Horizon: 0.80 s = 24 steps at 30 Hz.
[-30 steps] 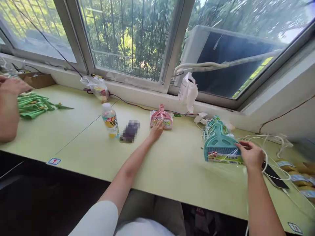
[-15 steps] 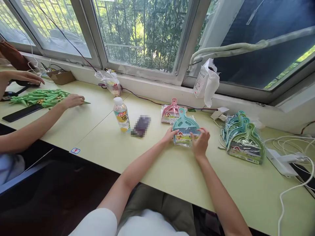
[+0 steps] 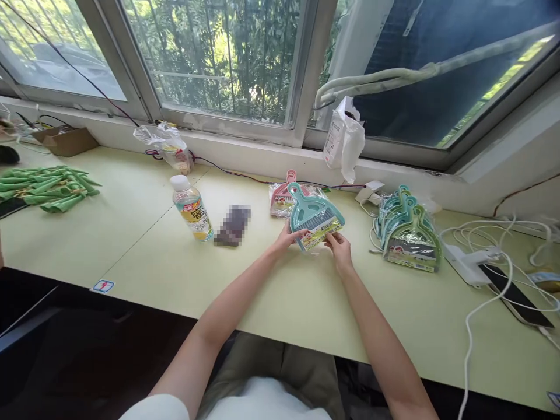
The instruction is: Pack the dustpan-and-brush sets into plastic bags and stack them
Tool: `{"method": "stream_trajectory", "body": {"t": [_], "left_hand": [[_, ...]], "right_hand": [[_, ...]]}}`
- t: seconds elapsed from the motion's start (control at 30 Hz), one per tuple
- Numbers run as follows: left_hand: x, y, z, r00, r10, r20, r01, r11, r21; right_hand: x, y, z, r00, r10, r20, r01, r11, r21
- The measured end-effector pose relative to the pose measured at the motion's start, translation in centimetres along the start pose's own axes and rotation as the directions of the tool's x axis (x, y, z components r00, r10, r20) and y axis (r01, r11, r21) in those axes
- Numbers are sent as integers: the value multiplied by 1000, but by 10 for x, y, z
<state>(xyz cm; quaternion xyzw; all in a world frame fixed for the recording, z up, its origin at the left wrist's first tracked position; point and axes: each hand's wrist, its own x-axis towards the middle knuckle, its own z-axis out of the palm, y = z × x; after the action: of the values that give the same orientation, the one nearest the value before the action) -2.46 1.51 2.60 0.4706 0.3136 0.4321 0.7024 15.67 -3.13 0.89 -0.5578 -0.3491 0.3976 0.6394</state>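
Note:
Between my two hands is a teal dustpan and brush set (image 3: 315, 213) in clear wrap, tilted with its handle up and to the left. My left hand (image 3: 287, 238) grips its lower left side, thumb over the printed label. At the lower right edge, my right hand (image 3: 340, 247) pinches the pack with fingers and thumb. Behind it, a pink dustpan set (image 3: 280, 199) in clear wrap lies on the table, partly covered from view. Over to the right, several more wrapped dustpan sets (image 3: 413, 247) in teal and green stand bunched together.
A bottle with a white cap (image 3: 192, 210) and a blurred dark object (image 3: 234, 226) are left of my hands. Green folded items (image 3: 52, 186) lie at far left. White cables, a power strip (image 3: 466, 265) and a phone (image 3: 516, 297) occupy the right. A window sill runs behind.
The teal dustpan set came from the bunch at right to the middle, in front of the pink set. Both hands took hold of it and tilted it. The co-worker's arms have left most of the view.

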Motion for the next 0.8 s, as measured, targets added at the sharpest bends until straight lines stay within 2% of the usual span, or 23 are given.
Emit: {"method": "stream_trajectory", "body": {"t": [0.07,0.17,0.23,0.4,0.5,0.6,0.7,0.8], "left_hand": [[1,-1,1,1000,24,-1,-24,999,27],[2,-4,1,995,103,1,-103,994,17],[2,-4,2,989,143,23,-143,990,-5],[-4,-2,9,988,138,72,-135,990,-41],[-5,-4,14,991,113,72,-110,993,-43],[1,-8,15,999,47,-11,-47,994,-102],[13,-9,12,981,-24,-190,-12,982,-188],[26,-1,7,950,-6,-311,-75,966,-247]], "right_hand": [[-1,-3,-3,992,117,36,-118,993,30],[-2,-8,-7,953,259,155,-266,964,23],[-4,-11,-6,956,242,164,-256,964,66],[-7,-10,2,989,146,3,-145,977,153],[-8,-6,6,996,84,-22,-77,976,203],[-7,-6,5,996,86,13,-86,960,267],[-7,-13,0,995,93,41,-100,966,236],[-6,-23,-4,990,88,109,-107,978,177]]}}
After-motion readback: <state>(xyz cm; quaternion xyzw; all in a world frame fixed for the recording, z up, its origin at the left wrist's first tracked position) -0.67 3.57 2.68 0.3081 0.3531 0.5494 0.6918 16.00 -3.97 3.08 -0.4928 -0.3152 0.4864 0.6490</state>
